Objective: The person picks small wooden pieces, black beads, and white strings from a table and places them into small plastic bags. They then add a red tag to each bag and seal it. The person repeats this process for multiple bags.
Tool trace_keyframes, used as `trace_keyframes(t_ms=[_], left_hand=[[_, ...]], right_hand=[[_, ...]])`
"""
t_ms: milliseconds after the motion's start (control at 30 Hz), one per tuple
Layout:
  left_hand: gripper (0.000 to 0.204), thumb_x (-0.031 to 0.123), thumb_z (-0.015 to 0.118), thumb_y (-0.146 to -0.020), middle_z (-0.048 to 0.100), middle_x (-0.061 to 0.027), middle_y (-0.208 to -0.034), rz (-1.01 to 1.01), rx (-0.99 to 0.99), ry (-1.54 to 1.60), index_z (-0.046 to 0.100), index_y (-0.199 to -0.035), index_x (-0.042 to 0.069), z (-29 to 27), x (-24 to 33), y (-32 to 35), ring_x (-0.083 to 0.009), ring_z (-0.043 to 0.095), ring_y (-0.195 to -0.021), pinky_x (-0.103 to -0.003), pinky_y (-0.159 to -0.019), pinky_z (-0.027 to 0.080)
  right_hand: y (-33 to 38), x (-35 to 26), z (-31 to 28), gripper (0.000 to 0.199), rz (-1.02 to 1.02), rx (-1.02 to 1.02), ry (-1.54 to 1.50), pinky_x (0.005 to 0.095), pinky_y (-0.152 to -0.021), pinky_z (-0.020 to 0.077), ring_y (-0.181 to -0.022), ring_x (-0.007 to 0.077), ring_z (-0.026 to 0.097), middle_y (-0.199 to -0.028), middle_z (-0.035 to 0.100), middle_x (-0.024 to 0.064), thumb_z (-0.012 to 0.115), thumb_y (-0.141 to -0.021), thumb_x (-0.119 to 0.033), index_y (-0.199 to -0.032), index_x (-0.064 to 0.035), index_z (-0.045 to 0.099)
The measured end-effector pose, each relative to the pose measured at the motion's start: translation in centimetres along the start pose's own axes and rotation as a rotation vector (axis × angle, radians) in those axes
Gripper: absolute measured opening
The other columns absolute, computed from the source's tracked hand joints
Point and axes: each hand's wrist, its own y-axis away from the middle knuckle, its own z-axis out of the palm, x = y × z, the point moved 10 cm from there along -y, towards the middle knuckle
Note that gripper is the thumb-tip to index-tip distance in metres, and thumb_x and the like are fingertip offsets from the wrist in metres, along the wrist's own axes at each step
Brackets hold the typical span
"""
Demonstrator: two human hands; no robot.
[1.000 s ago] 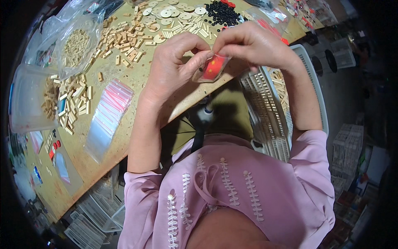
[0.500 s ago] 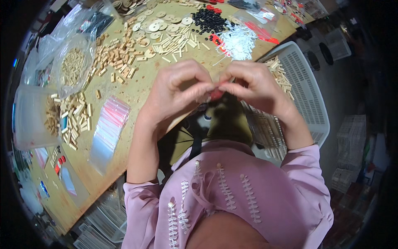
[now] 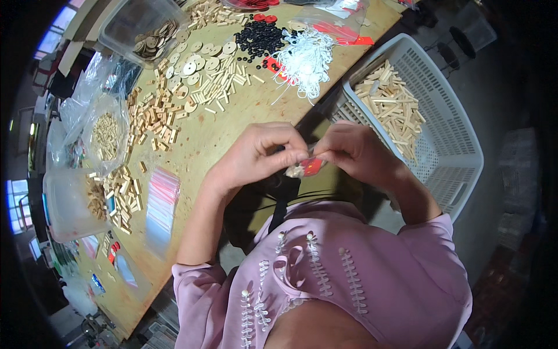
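Note:
My left hand (image 3: 258,152) and my right hand (image 3: 356,149) meet just off the wooden table's (image 3: 226,131) near edge, above my lap. Between their fingertips they pinch a small clear plastic bag (image 3: 304,167) holding something red and a few pale pieces. Both hands grip its top edge, thumbs and forefingers closed on it. My pink sleeves run down toward the lower edge of the picture.
A white plastic basket (image 3: 447,145) with wooden sticks stands to my right. On the table lie small wooden blocks (image 3: 160,113), wooden discs (image 3: 192,64), black beads (image 3: 258,38), white strings (image 3: 305,61), a stack of clear zip bags (image 3: 160,203) and clear tubs (image 3: 67,203).
Both hands have come down from over the table toward my lap, still holding the small bag. The view has shifted, showing more of the table and basket.

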Motion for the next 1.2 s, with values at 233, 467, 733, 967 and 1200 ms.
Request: trace_keyframes(t_ms=[233,467,733,967,1200], left_hand=[[0.012,0.006,0.067,-0.095,0.073,-0.0072,-0.094,-0.054,0.393,-0.384,0.071,-0.106,0.003,-7.6,-3.3,-5.9,-0.0116,0.066,-0.082,-0.029,-0.072,0.054],[0.02,0.01,0.077,-0.089,0.059,-0.0031,-0.082,-0.04,0.333,-0.752,0.071,-0.107,0.005,-8.0,-5.6,-9.1,-0.0106,0.059,-0.073,-0.027,-0.069,0.05],[0.013,0.006,0.072,-0.095,0.069,0.0003,-0.087,-0.221,0.39,-0.305,0.067,-0.106,0.003,-9.8,-6.8,-3.9,-0.0048,0.061,-0.08,-0.022,-0.073,0.051],[0.024,0.002,0.068,-0.096,0.065,0.0022,-0.084,-0.366,0.363,-0.403,0.067,-0.12,0.006,-11.2,-5.5,2.6,-0.0047,0.055,-0.074,-0.023,-0.068,0.047],[0.016,0.002,0.073,-0.093,0.068,0.004,-0.088,-0.134,0.698,0.043,0.073,-0.109,0.003,-9.6,-0.5,6.9,-0.0029,0.058,-0.077,-0.019,-0.071,0.045]], right_hand=[[2.1,1.3,-0.4,0.012,-0.105,0.205,0.091,0.0414,-0.074,0.0492,-0.083,0.0314,0.06,-0.087,0.06,0.0112,0.078,-0.082,-0.003,-0.091,-0.0044,0.071],[3.7,3.3,-0.2,0.01,-0.069,0.226,0.08,0.0416,-0.076,0.0485,-0.086,0.032,0.058,-0.088,0.058,0.0125,0.075,-0.084,-0.002,-0.092,-0.0022,0.068],[3.9,3.6,0.5,0.008,-0.063,0.205,0.149,0.0424,-0.078,0.0479,-0.089,0.0321,0.059,-0.089,0.058,0.011,0.07,-0.084,-0.001,-0.091,-0.0033,0.067],[2.9,2.2,1.8,0.012,-0.124,0.174,0.129,0.0422,-0.081,0.0493,-0.092,0.0317,0.061,-0.094,0.061,0.0109,0.073,-0.08,0.0,-0.091,-0.0029,0.069],[1.0,-0.3,3.8,0.018,-0.162,0.156,0.04,0.0438,-0.087,0.0519,-0.103,0.0366,0.064,-0.107,0.066,0.0166,0.076,-0.081,0.0,-0.099,-0.0025,0.073]])
